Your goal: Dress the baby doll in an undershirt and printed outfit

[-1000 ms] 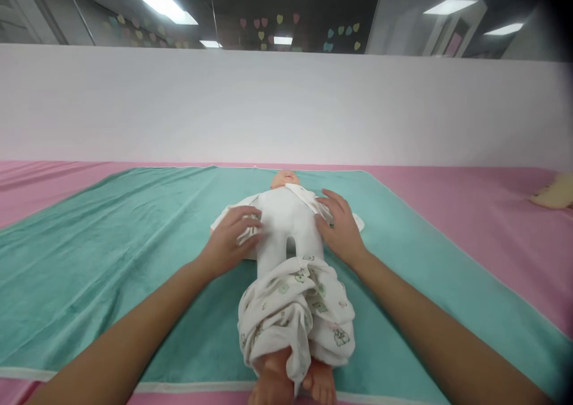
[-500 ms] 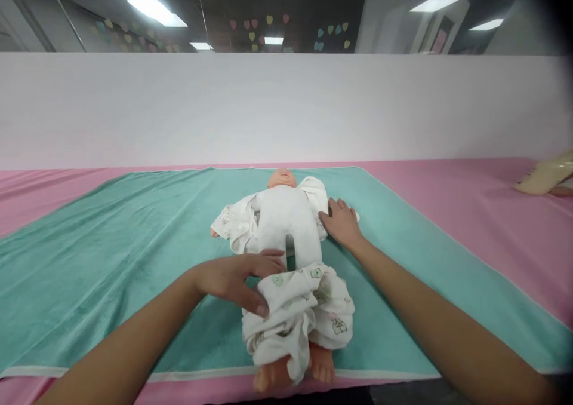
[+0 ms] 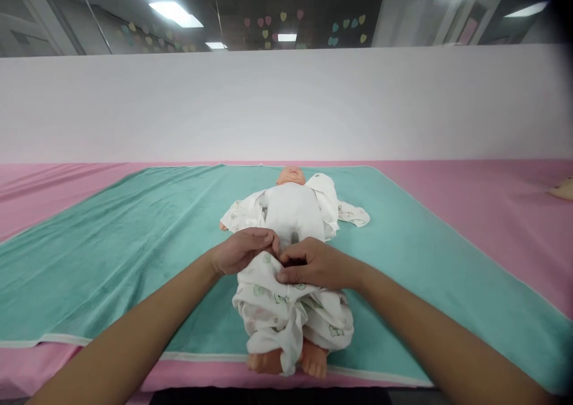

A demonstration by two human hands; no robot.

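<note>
Right hand [image 3: 324, 264]: thumb and fingers closed on the near part of the patterned garment's waist.
Left hand [image 3: 248, 248]: fingers curled at its left edge; whether cloth is gripped cannot be told.
Patterned garment [image 3: 273, 309]: bunched around the lower legs of the doll [image 3: 295, 205].
Doll: laid face-up on the green cloth [image 3: 111, 261], head far, feet near.
Pink cover [image 3: 470, 214]: partly covered by the green cloth.

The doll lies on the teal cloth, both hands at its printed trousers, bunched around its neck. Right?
No: the head view shows the doll with printed trousers bunched around its lower legs. It does lie on the teal cloth, left hand and right hand at them.
</note>
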